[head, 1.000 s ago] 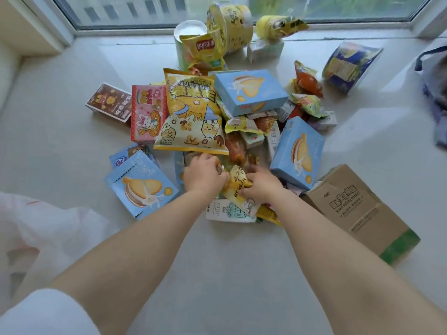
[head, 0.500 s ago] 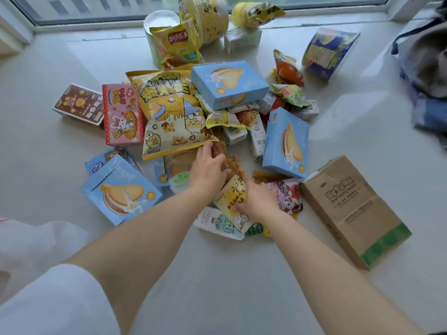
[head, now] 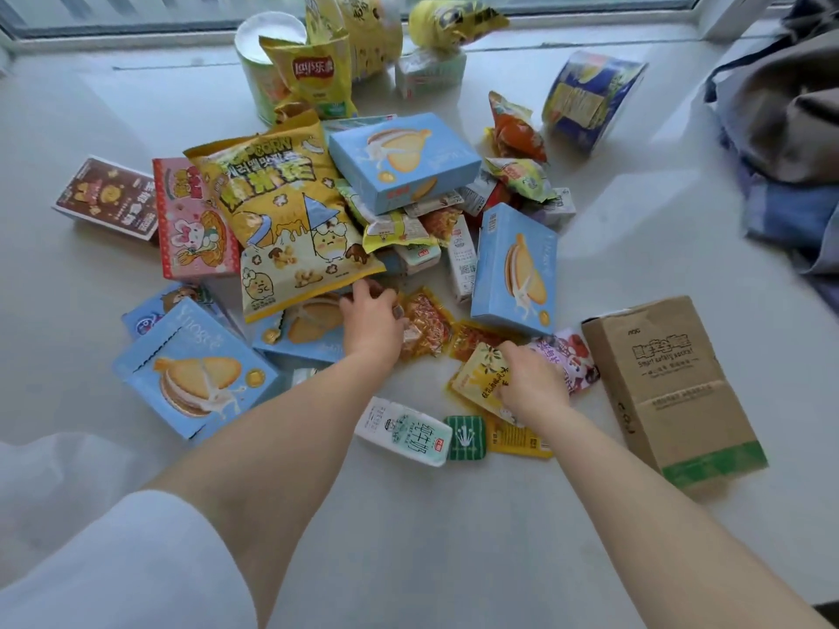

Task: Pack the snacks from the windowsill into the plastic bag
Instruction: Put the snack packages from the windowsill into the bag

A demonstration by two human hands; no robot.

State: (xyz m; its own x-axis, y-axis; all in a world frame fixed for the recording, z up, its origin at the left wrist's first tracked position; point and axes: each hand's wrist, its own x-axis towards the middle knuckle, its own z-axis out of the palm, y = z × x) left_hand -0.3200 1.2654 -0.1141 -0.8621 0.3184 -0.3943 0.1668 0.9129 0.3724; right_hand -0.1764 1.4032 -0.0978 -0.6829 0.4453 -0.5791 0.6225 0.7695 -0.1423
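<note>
Nearest to me, at the lower left, a fold of the white plastic bag [head: 54,474] lies on the windowsill [head: 408,537], apart from the snacks. A little further, a white milk pouch [head: 404,431] and a small green packet [head: 465,438] lie side by side between the two forearms.

The right hand [head: 533,385] has its fingers curled on a yellow packet [head: 483,376], which rests on other flat packets. The left hand [head: 372,317] lies palm down at the lower edge of the big yellow popcorn bag [head: 286,220], with its fingers bent over an orange packet [head: 426,324]; I cannot tell if it really grips something. The two hands are apart.

To the right stands a brown cardboard box [head: 667,392]. On the left lies a blue biscuit box [head: 190,372], and another blue box [head: 515,270] stands tilted behind the right hand. A third blue box [head: 404,158] rests on top of the heap.

Further back are a pink box [head: 190,220] and a dark brown box [head: 106,197], then a yellow chips bag [head: 313,77] leaning on a round tub [head: 259,47] near the window.
</note>
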